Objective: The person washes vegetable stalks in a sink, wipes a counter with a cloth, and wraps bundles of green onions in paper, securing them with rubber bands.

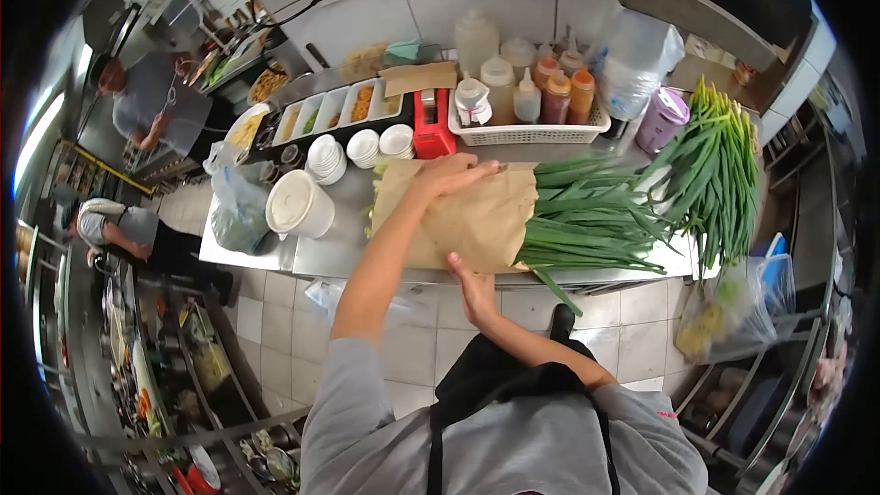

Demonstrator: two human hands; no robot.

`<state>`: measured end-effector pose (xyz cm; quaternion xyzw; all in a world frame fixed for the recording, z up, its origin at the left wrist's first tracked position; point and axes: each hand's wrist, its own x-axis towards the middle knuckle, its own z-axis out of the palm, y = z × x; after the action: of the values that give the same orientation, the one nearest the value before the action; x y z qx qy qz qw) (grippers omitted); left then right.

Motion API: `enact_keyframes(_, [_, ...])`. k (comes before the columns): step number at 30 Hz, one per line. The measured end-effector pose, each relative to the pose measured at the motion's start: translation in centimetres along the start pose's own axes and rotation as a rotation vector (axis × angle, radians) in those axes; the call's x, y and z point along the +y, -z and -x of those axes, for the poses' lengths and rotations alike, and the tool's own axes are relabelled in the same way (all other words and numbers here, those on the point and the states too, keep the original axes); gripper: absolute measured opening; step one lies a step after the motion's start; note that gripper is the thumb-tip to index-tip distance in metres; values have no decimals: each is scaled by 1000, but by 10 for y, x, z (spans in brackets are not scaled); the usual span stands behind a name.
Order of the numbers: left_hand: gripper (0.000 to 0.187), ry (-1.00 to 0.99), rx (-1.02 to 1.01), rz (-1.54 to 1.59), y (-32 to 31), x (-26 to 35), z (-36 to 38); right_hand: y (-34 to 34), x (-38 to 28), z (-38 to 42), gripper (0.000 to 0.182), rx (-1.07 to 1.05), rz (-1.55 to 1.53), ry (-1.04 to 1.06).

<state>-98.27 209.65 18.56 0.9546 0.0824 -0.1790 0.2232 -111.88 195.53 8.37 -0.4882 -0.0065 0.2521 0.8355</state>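
A bundle of green onions [596, 225] lies across the steel counter with brown paper [477, 220] wrapped around one end. The long green leaves stick out to the right, and a few stems show at the paper's left end. My left hand [456, 174] rests flat on top of the paper, fingers stretched out. At the near edge of the bundle is my right hand [475, 291], its thumb against the paper and apart from the fingers, whose tips are partly hidden. A second bunch of green onions [715, 174] lies unwrapped at the right end, drooping over the edge.
Behind the paper stand a red box [433, 124] and a white basket [532, 135] of sauce bottles. To the left are a white tub [300, 204], stacked small bowls [325, 159], a plastic bag [240, 206] and food trays [330, 110]. Two other people work at far left.
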Motion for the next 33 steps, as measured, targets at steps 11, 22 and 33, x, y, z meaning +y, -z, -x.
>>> enact_keyframes(11, [46,-320,512,482,11,-7,81,-23,-58,28,43,-53,426,379])
enact_keyframes(22, [48,-361,544,1045,-7,-77,53,-45,-161,3,103,-289,580,817])
enact_keyframes(33, [52,-401,913,381,11,6,70,-15,-103,18,73,-144,417,525])
